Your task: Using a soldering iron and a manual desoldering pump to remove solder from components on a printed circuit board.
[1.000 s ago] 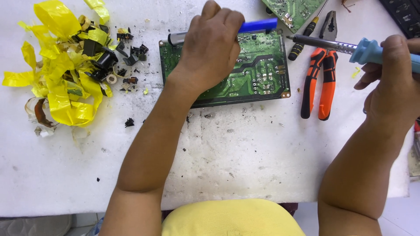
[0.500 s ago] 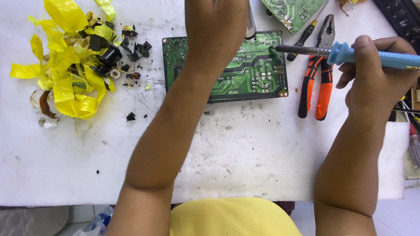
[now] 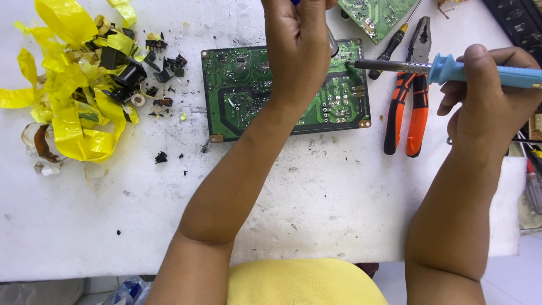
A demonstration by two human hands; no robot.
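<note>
Nearest the person, a yellow shirt (image 3: 305,282) filled the bottom edge, and both forearms reached out over the white worktop (image 3: 141,226).

The right hand (image 3: 485,101) was curled shut around the blue handle of a soldering iron (image 3: 451,69), its metal tip lying across to the top right corner of the green circuit board (image 3: 248,96). The left hand (image 3: 299,45) was closed over the board's upper middle, pinching a tool with a metal tip and a blue end that barely showed above the knuckles; I could not tell what kind it was.

The risk, as I judged it, lay in how close the hot tip stood to the left hand's fingers: a slip of either wrist could burn skin or drag solder across neighbouring joints. The board lay loose, so pressure might skate it.

Just left of the right hand, orange pliers (image 3: 409,101) and a screwdriver (image 3: 389,48) lay beside the board. Well left of the left hand sat a heap of yellow tape (image 3: 73,107) and black fragments (image 3: 147,73). Farthest off, a second board (image 3: 378,14) touched the top edge.

Compared with half a second before, the left hand had stayed over the board's top, while the iron's tip had crept in from beyond the edge to the corner.
</note>
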